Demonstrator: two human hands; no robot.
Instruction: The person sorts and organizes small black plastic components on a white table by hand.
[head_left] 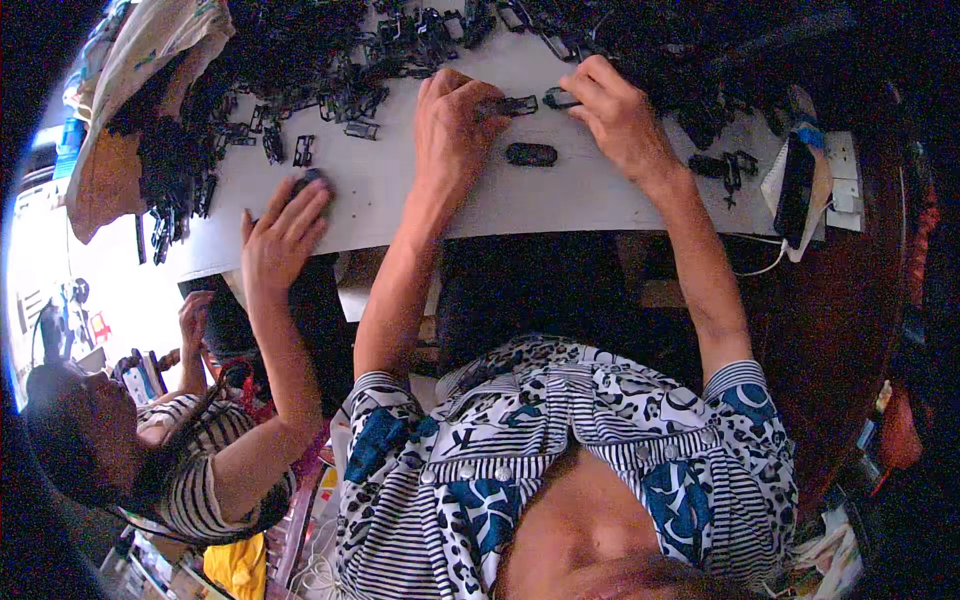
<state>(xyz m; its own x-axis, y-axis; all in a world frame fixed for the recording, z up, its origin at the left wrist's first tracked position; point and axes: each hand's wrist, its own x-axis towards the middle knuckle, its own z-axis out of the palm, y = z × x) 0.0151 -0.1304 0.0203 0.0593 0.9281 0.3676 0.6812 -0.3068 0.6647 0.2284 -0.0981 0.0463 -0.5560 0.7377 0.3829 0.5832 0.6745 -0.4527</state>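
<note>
Black open frame (pixel 520 106), one: small, oblong, apparently plastic, with gaps between its thin bars; located above or on the white tabletop (pixel 390 200), at the fingertips of the left hand, its free end pointing toward the right hand. Dark oblong piece (pixel 559 98), one: small, rounded at the visible end, finer detail too blurred to tell; located just beside the frame, the two apart by a narrow gap. Black rounded casing (pixel 531 154), one: oblong, lying flat on the tabletop between the two forearms, touched by neither hand. Left hand (pixel 452 115): fingers curled and nearly closed, thumb and fingers pinching the black open frame by its near end. Right hand (pixel 617 112): fingers bent, thumb and fingertips drawn together on the dark oblong piece, partly covering it. Heap of black frames (pixel 340 65): many, tangled, along the far left of the tabletop, with a few loose ones at its edge. Small black parts (pixel 735 172): several, grouped to the right. Co-worker's hand (pixel 283 232): at left, fingers extended over a dark object (pixel 308 184) near the table edge.
</note>
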